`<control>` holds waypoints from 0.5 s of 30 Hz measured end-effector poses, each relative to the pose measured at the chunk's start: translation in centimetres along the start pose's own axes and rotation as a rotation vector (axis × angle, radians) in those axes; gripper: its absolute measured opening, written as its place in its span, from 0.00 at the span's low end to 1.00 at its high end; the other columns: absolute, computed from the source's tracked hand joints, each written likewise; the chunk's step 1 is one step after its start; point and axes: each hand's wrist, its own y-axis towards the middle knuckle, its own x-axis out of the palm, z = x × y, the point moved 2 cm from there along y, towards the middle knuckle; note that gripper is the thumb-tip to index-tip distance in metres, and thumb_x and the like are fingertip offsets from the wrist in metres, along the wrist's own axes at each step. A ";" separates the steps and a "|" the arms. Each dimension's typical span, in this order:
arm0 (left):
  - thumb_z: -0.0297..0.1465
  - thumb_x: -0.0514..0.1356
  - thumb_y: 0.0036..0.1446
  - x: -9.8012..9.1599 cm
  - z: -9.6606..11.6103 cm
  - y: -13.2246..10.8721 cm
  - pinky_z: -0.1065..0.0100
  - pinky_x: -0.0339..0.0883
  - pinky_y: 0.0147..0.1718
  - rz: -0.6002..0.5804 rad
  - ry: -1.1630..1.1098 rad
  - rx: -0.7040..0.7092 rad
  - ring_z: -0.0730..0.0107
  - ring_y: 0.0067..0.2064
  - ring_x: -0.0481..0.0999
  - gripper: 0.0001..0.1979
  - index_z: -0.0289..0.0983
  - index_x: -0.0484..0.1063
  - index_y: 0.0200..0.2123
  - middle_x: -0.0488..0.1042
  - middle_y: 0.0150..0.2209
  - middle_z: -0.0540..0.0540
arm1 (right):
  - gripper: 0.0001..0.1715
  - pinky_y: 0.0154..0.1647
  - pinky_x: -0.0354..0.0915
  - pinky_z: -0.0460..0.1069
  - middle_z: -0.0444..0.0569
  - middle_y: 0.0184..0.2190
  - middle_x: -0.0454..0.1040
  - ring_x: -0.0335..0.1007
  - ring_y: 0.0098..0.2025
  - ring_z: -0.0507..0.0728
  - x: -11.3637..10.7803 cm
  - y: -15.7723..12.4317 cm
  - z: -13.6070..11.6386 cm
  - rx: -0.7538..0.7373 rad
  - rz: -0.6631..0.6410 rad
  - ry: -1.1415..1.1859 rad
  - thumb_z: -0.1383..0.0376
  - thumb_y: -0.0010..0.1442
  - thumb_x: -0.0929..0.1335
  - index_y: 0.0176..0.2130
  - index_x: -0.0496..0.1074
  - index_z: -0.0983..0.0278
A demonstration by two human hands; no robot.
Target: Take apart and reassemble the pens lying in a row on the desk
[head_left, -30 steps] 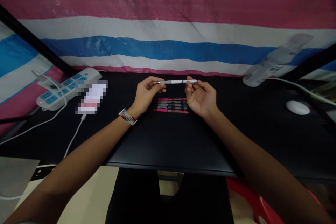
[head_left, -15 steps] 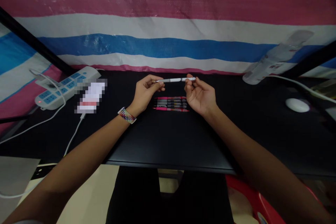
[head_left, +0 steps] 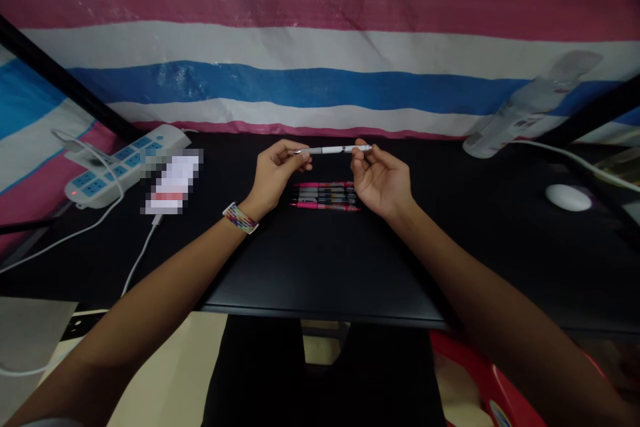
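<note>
A white pen point(head_left: 331, 149) is held level above the dark desk, stretched between both hands. My left hand point(head_left: 277, 173) pinches its silvery tip end between thumb and fingers. At the other end, my right hand point(head_left: 383, 180) grips the pen with thumb and fingertips, palm turned up. Just below, several pens point(head_left: 325, 195) lie side by side in a stack of rows, pink ones on the outer edges and grey or dark ones between. The right hand's fingers are close to the right ends of these pens.
A power strip point(head_left: 127, 163) with a plug and cables lies at the left, beside a blurred-out phone point(head_left: 173, 181) on a charging cable. To the right are a clear bottle point(head_left: 530, 107) and a white mouse point(head_left: 569, 197). A striped sheet point(head_left: 320, 90) hangs behind the black desk point(head_left: 325, 267).
Both hands keep their hold on the white pen, which is slightly more level now. The view has shifted a little; the pens on the desk lie as before.
</note>
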 end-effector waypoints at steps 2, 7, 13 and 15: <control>0.32 0.72 0.64 0.0 0.0 0.0 0.64 0.79 0.40 -0.009 -0.008 0.002 0.68 0.36 0.85 0.04 0.39 0.83 0.41 0.85 0.35 0.46 | 0.19 0.43 0.86 0.51 0.51 0.43 0.86 0.87 0.51 0.60 0.2 -0.1 -0.1 0.034 0.029 0.058 0.65 0.71 0.69 0.58 0.79 0.60; 0.32 0.72 0.62 0.1 0.1 0.0 0.64 0.79 0.40 -0.004 -0.023 -0.011 0.68 0.35 0.85 0.04 0.39 0.83 0.40 0.85 0.35 0.46 | 0.20 0.42 0.86 0.51 0.51 0.43 0.87 0.87 0.52 0.60 0.2 -0.1 -0.2 0.043 0.016 0.077 0.65 0.70 0.69 0.59 0.79 0.60; 0.30 0.73 0.61 0.1 0.0 0.0 0.68 0.78 0.38 -0.011 -0.091 0.011 0.71 0.34 0.85 0.04 0.38 0.84 0.39 0.85 0.34 0.47 | 0.12 0.47 0.86 0.51 0.53 0.45 0.87 0.85 0.57 0.61 0.0 0.1 -0.1 -0.048 -0.020 0.003 0.60 0.69 0.71 0.48 0.81 0.62; 0.31 0.74 0.61 0.1 -0.1 0.0 0.68 0.78 0.38 -0.013 -0.090 0.017 0.71 0.34 0.85 0.04 0.38 0.85 0.39 0.86 0.34 0.47 | 0.10 0.46 0.85 0.48 0.51 0.42 0.87 0.87 0.51 0.58 -0.3 0.3 0.1 -0.038 -0.027 0.054 0.62 0.67 0.71 0.46 0.81 0.62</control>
